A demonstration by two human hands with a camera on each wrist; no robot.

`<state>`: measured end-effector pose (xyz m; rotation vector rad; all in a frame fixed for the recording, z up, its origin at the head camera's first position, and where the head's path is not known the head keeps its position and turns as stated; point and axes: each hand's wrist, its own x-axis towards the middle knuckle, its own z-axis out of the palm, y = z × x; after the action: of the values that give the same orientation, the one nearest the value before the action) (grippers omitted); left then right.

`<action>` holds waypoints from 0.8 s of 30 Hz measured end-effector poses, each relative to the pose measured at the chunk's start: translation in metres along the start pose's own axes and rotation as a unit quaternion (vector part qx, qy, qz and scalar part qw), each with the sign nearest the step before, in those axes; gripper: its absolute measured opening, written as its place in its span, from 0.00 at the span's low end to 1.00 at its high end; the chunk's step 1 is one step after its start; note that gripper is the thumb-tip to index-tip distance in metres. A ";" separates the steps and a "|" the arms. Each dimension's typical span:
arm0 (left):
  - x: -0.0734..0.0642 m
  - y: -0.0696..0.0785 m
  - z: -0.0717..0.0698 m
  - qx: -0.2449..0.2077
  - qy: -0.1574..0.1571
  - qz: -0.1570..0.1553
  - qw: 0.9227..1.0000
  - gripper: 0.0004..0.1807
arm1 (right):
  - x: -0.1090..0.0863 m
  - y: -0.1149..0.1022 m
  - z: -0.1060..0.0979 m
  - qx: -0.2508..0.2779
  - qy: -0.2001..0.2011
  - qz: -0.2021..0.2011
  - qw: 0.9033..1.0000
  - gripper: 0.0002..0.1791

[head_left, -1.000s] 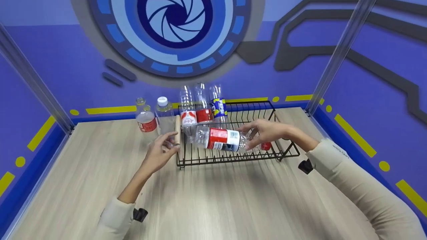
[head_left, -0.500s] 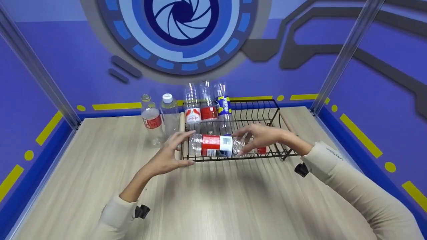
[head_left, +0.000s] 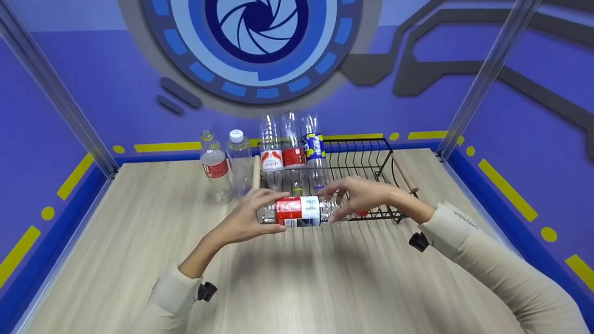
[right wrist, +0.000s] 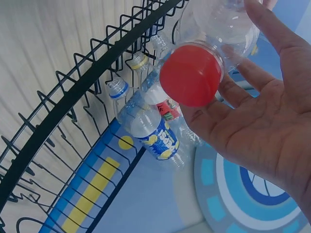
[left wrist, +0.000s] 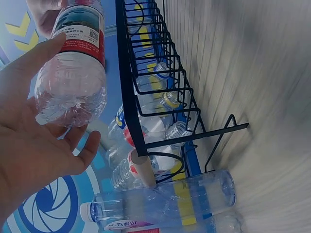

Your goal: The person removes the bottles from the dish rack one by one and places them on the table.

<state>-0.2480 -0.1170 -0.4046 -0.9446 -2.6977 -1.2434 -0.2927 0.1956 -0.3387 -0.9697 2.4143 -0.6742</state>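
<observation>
A clear plastic bottle [head_left: 297,212] with a red and white label lies sideways in the air above the front of a black wire rack [left wrist: 126,77]. Its base end is in my left hand [head_left: 248,215], thumb on the near side and fingers on the far side. My right hand [head_left: 364,197] holds the shoulder end, whose red cap [right wrist: 190,75] faces the right wrist camera. Behind it, three bottles lean neck-down in the rack: one with a red-and-white label [head_left: 272,160], one with a red label [head_left: 293,157], one with a blue-and-yellow label [head_left: 314,146].
Left of the rack stand an uncapped bottle with a red label [head_left: 216,164] and a white-capped bottle [head_left: 240,164]. The rack has wooden side handles [head_left: 404,172]. A wood-grain table [head_left: 297,283] spreads in front, with blue-purple panels [head_left: 79,102] around it.
My left hand has moved right and now grips the bottle's base, from which it was apart earlier. The bottle has come lower and nearer to me, with my right hand still on it.
</observation>
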 end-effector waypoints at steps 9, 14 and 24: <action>0.004 0.004 0.004 0.044 -0.014 0.001 0.999 0.43 | 0.001 0.000 0.003 -0.011 0.002 -0.017 1.000 0.41; 0.007 0.002 0.003 0.073 -0.011 0.003 0.997 0.41 | 0.005 0.004 0.006 -0.012 0.022 -0.036 0.999 0.40; 0.004 -0.001 0.001 0.105 0.009 0.010 0.994 0.38 | 0.002 0.014 0.010 0.029 0.028 -0.063 0.997 0.37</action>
<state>-0.2516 -0.1147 -0.4044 -0.9254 -2.7297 -0.9356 -0.2954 0.2007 -0.3553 -1.0989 2.3823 -0.8208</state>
